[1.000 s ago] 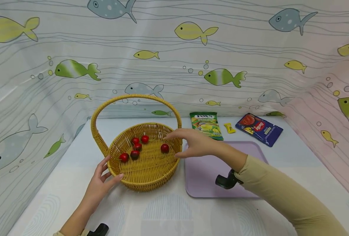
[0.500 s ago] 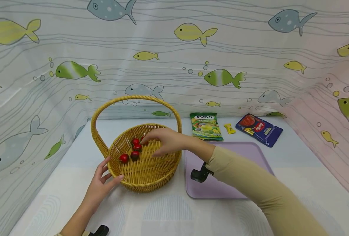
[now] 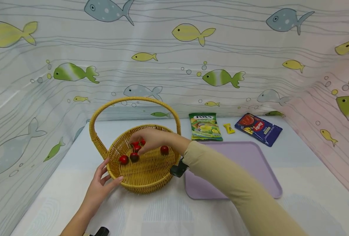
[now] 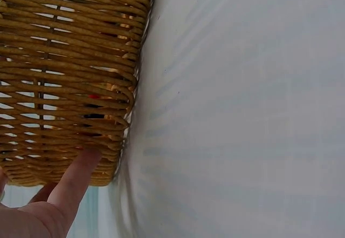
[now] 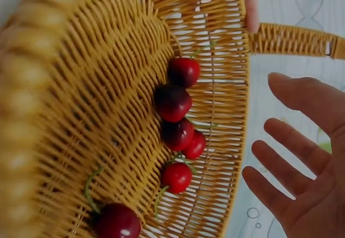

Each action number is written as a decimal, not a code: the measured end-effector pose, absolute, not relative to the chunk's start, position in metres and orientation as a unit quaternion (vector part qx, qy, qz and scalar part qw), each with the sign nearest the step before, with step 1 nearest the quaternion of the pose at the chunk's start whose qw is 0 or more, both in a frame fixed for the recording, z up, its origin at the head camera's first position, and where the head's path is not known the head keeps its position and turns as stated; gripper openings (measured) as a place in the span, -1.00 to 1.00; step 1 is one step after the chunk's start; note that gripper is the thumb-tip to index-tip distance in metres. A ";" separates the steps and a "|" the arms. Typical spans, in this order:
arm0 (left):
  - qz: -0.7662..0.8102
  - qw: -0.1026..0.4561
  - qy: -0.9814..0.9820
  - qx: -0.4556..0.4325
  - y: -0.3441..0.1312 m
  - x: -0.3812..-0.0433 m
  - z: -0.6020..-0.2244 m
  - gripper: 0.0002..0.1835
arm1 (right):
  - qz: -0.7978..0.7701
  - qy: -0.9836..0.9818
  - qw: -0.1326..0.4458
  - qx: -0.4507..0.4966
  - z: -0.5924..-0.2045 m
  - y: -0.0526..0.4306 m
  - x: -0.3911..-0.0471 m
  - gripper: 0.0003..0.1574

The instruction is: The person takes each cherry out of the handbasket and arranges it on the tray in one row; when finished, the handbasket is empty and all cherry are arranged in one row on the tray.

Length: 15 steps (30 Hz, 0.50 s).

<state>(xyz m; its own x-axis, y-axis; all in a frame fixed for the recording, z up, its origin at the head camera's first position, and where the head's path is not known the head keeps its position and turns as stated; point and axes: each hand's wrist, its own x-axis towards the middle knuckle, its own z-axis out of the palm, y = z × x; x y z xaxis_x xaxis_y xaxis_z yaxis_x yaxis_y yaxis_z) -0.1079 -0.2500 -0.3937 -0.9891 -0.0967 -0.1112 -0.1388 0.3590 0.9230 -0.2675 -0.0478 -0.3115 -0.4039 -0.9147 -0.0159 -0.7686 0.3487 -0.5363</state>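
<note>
Cherries (image 3: 134,157) sit in the basket (image 3: 143,188), and the right hand (image 3: 152,139), empty, fingers relaxed, has just swept left to the bunch, likely within picking reach, while the left hand (image 3: 99,186) rests spread against the side.

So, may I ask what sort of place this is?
Probably a staged tabletop set: a fish-patterned backdrop stands behind and beside the pale table, where a wicker basket with cherries sits next to a lilac tray.

red cherries (image 3: 123,160), golden-yellow basket (image 3: 145,187), lilac tray (image 3: 245,152)
</note>
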 end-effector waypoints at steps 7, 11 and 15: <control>0.560 0.013 0.826 -0.063 -0.251 -0.107 -0.394 -0.06 | -0.214 0.808 0.183 -0.517 -0.313 -0.069 -0.276 -0.47; 0.559 0.014 0.827 -0.060 -0.252 -0.107 -0.394 -0.06 | -0.184 0.817 0.202 -0.507 -0.321 -0.079 -0.280 -0.44; 0.562 0.013 0.825 -0.059 -0.251 -0.107 -0.395 -0.07 | -0.118 0.821 0.213 -0.516 -0.330 -0.086 -0.284 -0.43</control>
